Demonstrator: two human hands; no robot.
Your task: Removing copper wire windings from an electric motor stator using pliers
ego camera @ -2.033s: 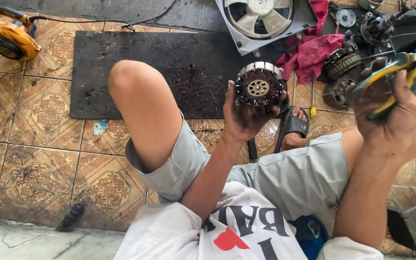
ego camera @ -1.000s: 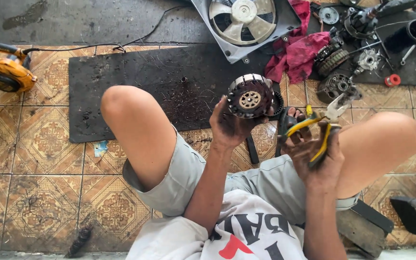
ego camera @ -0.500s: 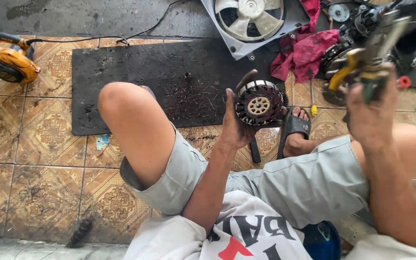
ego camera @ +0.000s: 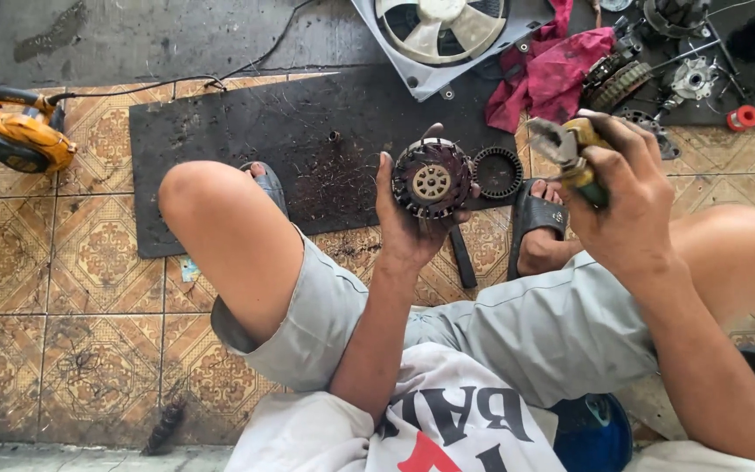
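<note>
Between the raised knees, over the tiled floor (ego camera: 37, 262), both hands are up. Count: one round motor core (ego camera: 432, 182), one pair of yellow-handled pliers (ego camera: 570, 153), one loose black ring (ego camera: 498, 172), one black mat (ego camera: 255, 140), one fan in a pale frame (ego camera: 440, 26), one red rag (ego camera: 557, 70), one orange power tool (ego camera: 6, 131), one small red spool (ego camera: 746, 117), two sandals.

Left hand (ego camera: 412, 214): fingers curled around the motor core from behind and below, thumb on its left rim; core face turned up toward the camera, brass hub centred. Firm grasp.

Right hand (ego camera: 626, 197): clenched around the pliers' handles; the metal nose points left, toward the core, well apart from it.

Black ring lies on the mat just right of the left hand. Fan and rag sit beyond both hands; spool and a cluster of dark metal parts beyond the right hand. Orange tool far left of the left hand.

Change against half a second ago: right hand with the pliers has come down and in toward the body; left hand keeps the core in nearly the same spot.
</note>
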